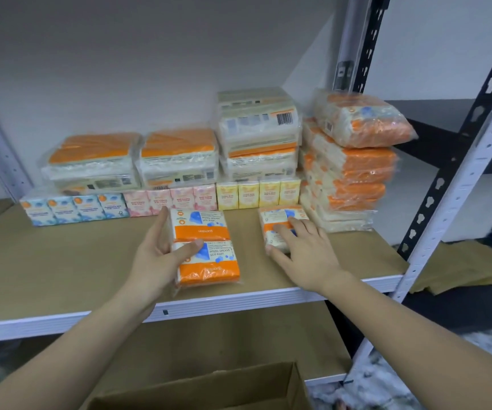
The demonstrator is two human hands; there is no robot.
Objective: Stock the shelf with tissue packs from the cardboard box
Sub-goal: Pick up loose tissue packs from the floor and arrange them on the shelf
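Note:
An orange and white tissue pack (206,229) lies flat on the brown shelf board (61,261), and my left hand (156,255) grips its left side with the thumb across the top. A second, similar tissue pack (280,216) lies to the right, where my right hand (304,250) rests on it with fingers spread over its top. Behind them stand rows of small blue (73,208), pink (171,201) and yellow packs (258,192), with larger wrapped packs (176,155) stacked above. The cardboard box (209,389) sits below, at the bottom edge.
A tall leaning stack of orange packs (348,173) fills the shelf's right end beside the white upright post (457,187). The shelf's white front rail (209,303) runs across. A lower shelf board (239,341) lies beneath. Brown paper (469,267) lies on a neighbouring dark shelf.

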